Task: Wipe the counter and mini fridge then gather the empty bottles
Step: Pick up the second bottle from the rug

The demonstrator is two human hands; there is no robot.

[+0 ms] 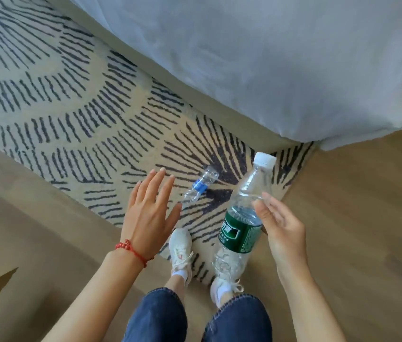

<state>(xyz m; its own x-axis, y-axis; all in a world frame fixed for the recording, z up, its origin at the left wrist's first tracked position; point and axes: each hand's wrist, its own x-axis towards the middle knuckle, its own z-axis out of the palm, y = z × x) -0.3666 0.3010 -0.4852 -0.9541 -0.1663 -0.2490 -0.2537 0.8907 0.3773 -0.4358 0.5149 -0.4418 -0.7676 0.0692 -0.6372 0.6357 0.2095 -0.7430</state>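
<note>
My right hand (281,233) grips a clear empty bottle with a green label and white cap (240,233), held tilted above my feet. A smaller clear bottle with a blue label (200,186) lies on its side on the patterned rug. My left hand (149,211), with a red string bracelet at the wrist, hovers flat with fingers spread just left of that small bottle, not touching it.
A bed with a white duvet (269,58) fills the upper right, its base edge running diagonally. The striped rug (59,107) covers the floor beside it; wooden flooring (367,218) lies around. My white sneakers (180,248) stand at the rug's edge.
</note>
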